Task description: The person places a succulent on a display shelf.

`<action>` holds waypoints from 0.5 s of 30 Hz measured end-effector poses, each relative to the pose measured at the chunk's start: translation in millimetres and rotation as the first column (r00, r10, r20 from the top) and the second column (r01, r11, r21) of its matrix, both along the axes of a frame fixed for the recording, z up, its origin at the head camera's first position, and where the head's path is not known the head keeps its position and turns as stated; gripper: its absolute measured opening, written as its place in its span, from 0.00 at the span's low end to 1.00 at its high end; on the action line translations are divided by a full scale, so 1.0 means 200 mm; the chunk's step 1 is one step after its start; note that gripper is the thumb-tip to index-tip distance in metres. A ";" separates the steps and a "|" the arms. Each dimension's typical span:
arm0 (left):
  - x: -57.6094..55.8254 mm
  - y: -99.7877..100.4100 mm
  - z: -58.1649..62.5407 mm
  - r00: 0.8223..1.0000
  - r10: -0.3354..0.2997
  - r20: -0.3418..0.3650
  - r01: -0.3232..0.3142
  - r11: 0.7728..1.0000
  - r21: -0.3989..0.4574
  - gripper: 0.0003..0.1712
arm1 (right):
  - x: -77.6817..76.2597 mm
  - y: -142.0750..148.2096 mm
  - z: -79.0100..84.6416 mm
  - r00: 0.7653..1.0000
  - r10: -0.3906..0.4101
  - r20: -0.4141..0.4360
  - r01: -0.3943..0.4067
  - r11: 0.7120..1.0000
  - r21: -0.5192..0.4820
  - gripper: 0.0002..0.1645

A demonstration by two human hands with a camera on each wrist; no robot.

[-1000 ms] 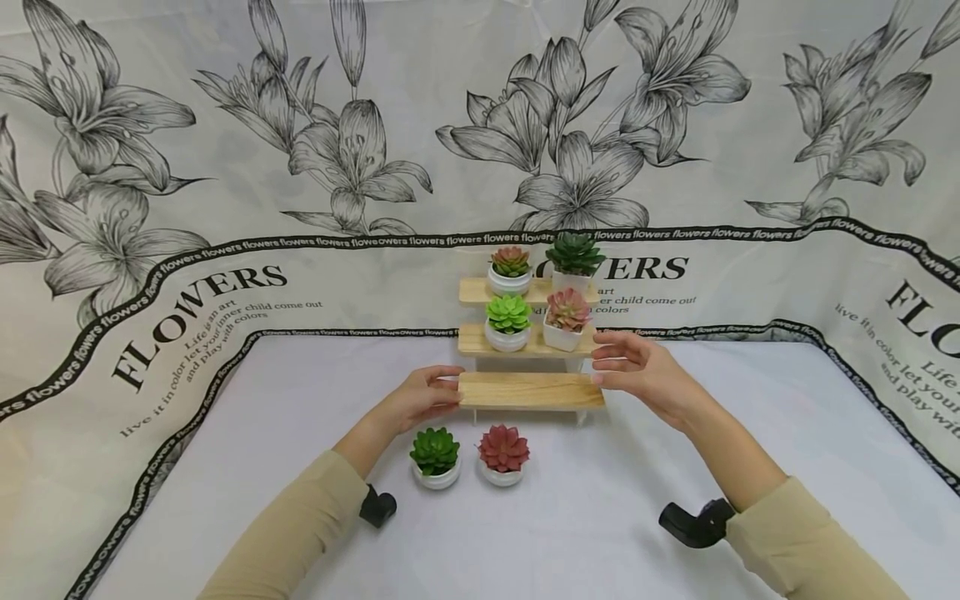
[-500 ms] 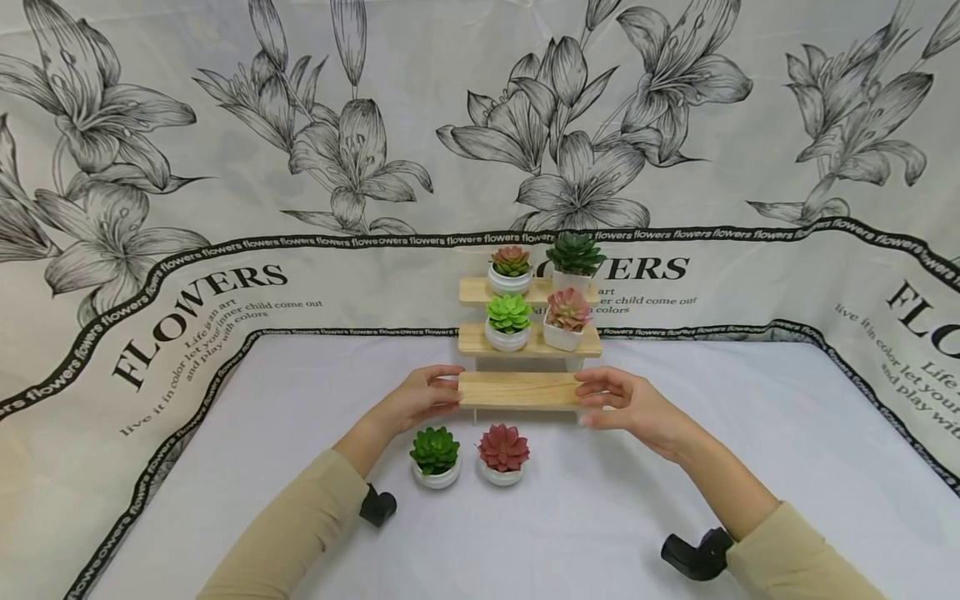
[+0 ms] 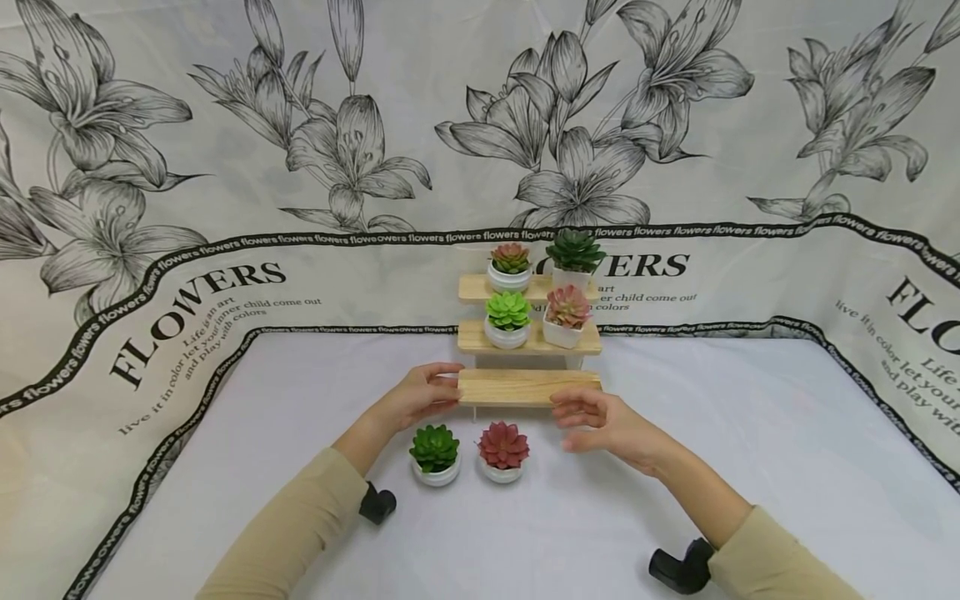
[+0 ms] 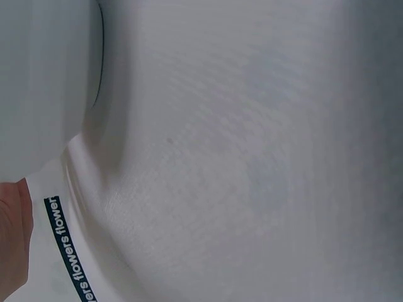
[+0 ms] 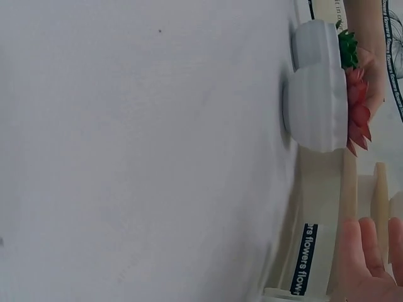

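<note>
A three-tier plant stand with wooden shelves stands at the back. My left hand (image 3: 411,398) holds the left end of its bare bottom shelf (image 3: 517,387). My right hand (image 3: 615,429) reaches in front of that shelf's right part, fingers extended and apart, holding nothing. Left of it, on the table, sits a red succulent (image 3: 503,446) in a round white pot; a green succulent (image 3: 435,450) in a similar pot is beside it. Both pots (image 5: 318,110) appear side by side in the right wrist view, the right fingers (image 5: 371,245) below them. A white rounded surface (image 4: 44,82) fills the left wrist view's upper left.
On the middle shelf (image 3: 468,337) stand a bright green succulent (image 3: 507,312) and a pink one (image 3: 567,308). The top shelf (image 3: 471,287) bears a reddish-green succulent (image 3: 510,260) and a dark green one (image 3: 575,252). Flower-printed cloth (image 3: 375,292) borders the white table (image 3: 300,375) behind.
My right hand has come down and leftward from beside the middle shelf, past the bottom shelf's right end, to its front. My left hand and the pots have stayed in place.
</note>
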State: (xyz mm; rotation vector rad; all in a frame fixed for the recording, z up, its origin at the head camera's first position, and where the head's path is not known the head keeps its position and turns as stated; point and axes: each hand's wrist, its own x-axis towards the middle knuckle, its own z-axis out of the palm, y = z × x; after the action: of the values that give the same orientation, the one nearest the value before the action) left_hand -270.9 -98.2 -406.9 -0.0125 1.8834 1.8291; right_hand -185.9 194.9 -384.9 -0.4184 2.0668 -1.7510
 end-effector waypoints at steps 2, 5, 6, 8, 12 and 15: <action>0.00 0.00 0.00 1.000 -0.004 -0.008 0.004 1.000 0.007 0.29 | 0.00 -0.02 -0.02 1.000 0.013 0.005 -0.013 1.000 -0.001 0.39; 0.00 0.00 0.00 1.000 -0.012 -0.019 0.013 1.000 0.020 0.29 | 0.00 -0.04 -0.04 1.000 0.024 0.017 -0.024 1.000 -0.001 0.40; 0.00 0.00 0.00 1.000 -0.015 -0.021 0.015 1.000 0.025 0.29 | 0.00 -0.05 -0.04 0.999 0.029 0.017 -0.029 1.000 0.000 0.40; 0.00 0.00 -0.01 1.000 -0.017 -0.025 0.018 0.999 0.027 0.29 | 0.00 -0.06 -0.05 0.999 0.032 0.019 -0.032 0.999 0.000 0.41; 0.00 0.00 0.00 0.999 -0.020 -0.025 0.021 0.999 0.024 0.29 | 0.01 -0.09 -0.07 0.999 0.042 0.024 -0.042 0.999 0.000 0.41; 0.01 0.00 0.00 0.999 -0.023 -0.023 0.024 0.999 0.023 0.29 | 0.01 -0.11 -0.08 0.998 0.046 0.035 -0.046 0.999 -0.002 0.41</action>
State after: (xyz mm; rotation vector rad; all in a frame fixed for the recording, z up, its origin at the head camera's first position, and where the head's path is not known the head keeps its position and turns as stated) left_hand -269.7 -98.6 -406.7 0.0386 1.8702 1.8427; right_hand -184.3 173.0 -401.1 -0.4292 2.0161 -1.7212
